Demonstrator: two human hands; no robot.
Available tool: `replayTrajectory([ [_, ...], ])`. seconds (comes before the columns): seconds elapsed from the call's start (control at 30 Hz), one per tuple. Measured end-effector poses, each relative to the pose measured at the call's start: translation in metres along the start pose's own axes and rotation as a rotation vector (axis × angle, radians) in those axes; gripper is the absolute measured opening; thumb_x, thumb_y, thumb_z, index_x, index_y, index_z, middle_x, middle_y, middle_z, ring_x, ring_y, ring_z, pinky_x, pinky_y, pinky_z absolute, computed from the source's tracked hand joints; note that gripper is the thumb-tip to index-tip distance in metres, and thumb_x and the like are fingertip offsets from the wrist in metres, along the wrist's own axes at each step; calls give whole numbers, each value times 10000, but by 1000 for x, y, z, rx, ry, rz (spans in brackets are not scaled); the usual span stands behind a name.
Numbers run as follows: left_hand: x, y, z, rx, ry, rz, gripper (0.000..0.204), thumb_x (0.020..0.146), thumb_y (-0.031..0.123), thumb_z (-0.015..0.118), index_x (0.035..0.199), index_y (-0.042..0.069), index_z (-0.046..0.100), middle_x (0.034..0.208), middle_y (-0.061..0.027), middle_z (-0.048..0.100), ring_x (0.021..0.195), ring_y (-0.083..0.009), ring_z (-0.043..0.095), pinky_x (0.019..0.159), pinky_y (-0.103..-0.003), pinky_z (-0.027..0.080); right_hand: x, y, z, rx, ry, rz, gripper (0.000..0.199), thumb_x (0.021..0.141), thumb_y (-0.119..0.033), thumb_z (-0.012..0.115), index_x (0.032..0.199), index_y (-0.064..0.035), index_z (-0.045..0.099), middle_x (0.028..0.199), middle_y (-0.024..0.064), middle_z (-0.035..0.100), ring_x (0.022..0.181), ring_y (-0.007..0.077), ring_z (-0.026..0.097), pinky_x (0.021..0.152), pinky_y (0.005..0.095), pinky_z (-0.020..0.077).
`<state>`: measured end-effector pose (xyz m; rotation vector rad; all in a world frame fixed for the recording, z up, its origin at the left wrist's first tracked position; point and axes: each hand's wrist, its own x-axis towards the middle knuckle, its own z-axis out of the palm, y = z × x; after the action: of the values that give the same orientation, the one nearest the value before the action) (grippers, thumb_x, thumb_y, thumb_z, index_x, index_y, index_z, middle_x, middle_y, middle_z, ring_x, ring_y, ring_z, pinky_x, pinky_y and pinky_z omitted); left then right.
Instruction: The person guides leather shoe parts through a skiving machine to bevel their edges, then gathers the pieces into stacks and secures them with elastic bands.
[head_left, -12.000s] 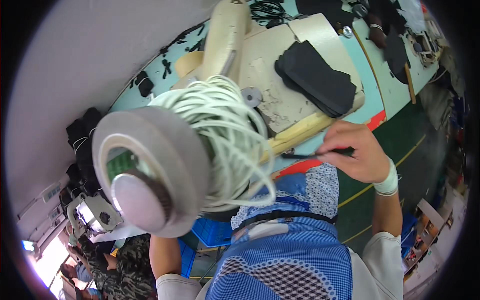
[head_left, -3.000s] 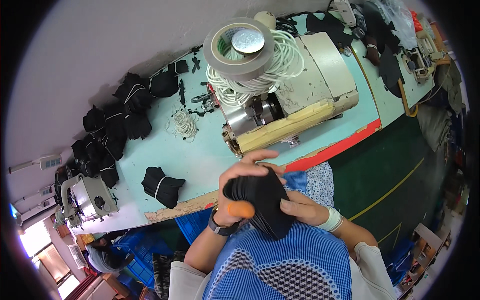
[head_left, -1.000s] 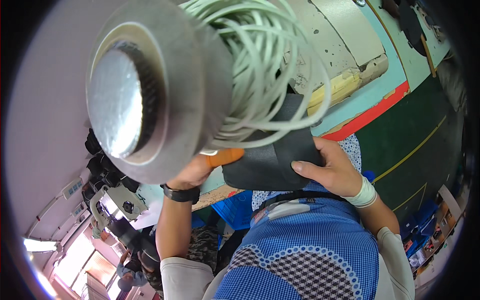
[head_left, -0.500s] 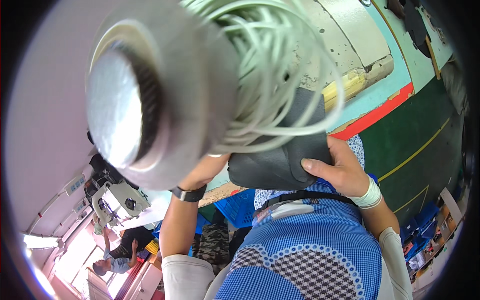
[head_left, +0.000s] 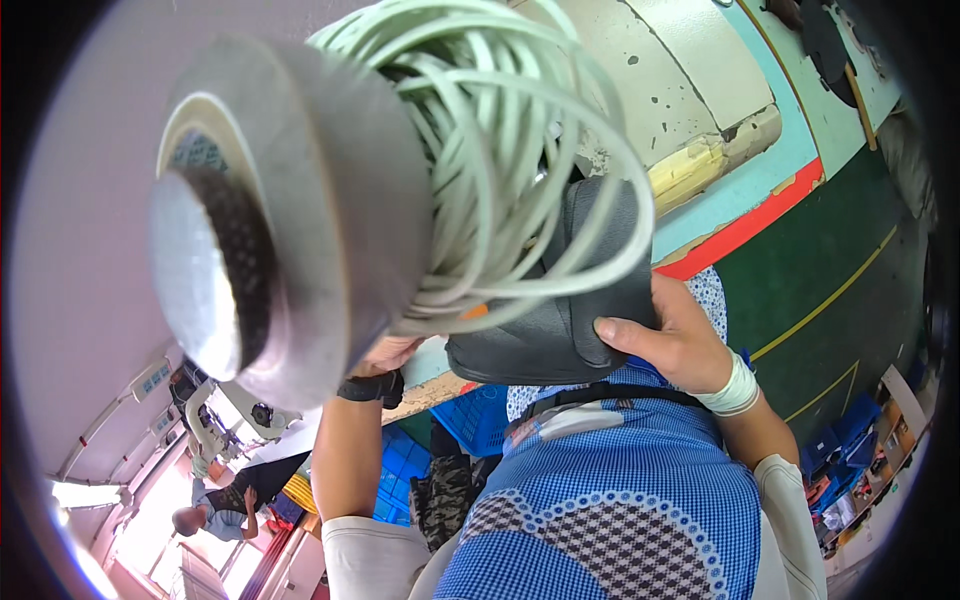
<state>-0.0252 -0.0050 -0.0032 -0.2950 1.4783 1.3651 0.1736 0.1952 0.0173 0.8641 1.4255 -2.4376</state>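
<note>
Nearest the camera is the person's blue checked apron (head_left: pixel 620 500), filling the lower middle of the view. Just above it the right hand (head_left: pixel 680 340) has its grip closed on the black leather piece (head_left: pixel 560 320), thumb lying flat across the lower right part of it and the palm behind. The piece is held up in the air in front of the chest, just short of the near edge of the bench (head_left: pixel 790 170), and its upper part is crossed by loops of cord.

The left hand (head_left: pixel 385 352) comes up at the piece's left end, a black wristband at the wrist; most of it is hidden by the roll in front, so whether its grip is closed on the piece cannot be told. A small orange thing (head_left: pixel 472 312) shows between that hand and the piece.

Hanging over both is a big grey roll of tape (head_left: pixel 270 220) with a coil of white cord (head_left: pixel 500 150) bunched behind it.

Beyond lie the bench with its red near edge, a cream machine bed (head_left: pixel 690 90) on it, and the green floor (head_left: pixel 830 290) to the right.
</note>
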Motion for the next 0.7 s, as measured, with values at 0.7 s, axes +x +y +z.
replayTrajectory([
  [0.7,6,-10,-23,403,-125,39,138,927,98,633,929,-38,609,768,40,558,650,-10,495,583,-169,409,-3,3,-1,21,27,42,374,864,-131,641,1170,74,574,1072,125,671,960,161,620,861,302,496],
])
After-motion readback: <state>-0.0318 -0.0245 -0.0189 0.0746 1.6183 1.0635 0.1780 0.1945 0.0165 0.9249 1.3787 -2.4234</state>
